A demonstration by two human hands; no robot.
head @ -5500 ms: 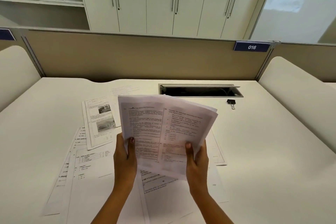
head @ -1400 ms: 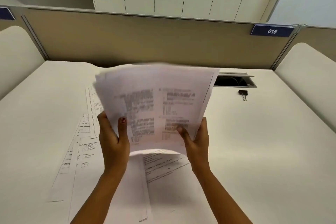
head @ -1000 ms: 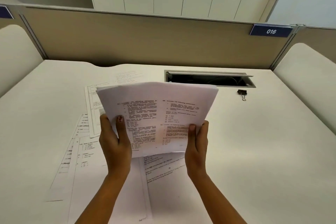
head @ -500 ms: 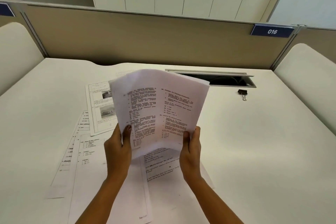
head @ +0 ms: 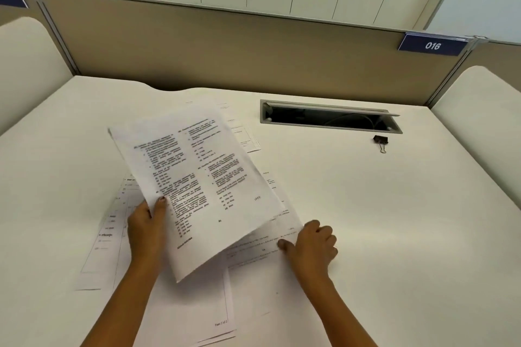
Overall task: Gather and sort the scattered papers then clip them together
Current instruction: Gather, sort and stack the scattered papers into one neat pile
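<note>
The bench [head: 394,220] lies bare to the right of the loose sheets [head: 253,290], open for passage up to the binder clip [head: 380,140] and the cable slot [head: 329,118], while the partition [head: 239,51] walls off the far edge and side panels [head: 485,121] close both flanks.

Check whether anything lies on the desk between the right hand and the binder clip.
Nothing visible does. The right hand rests on a loose sheet, and the desk between it and the binder clip by the cable slot is bare. The left hand holds the stack off to the side.
</note>
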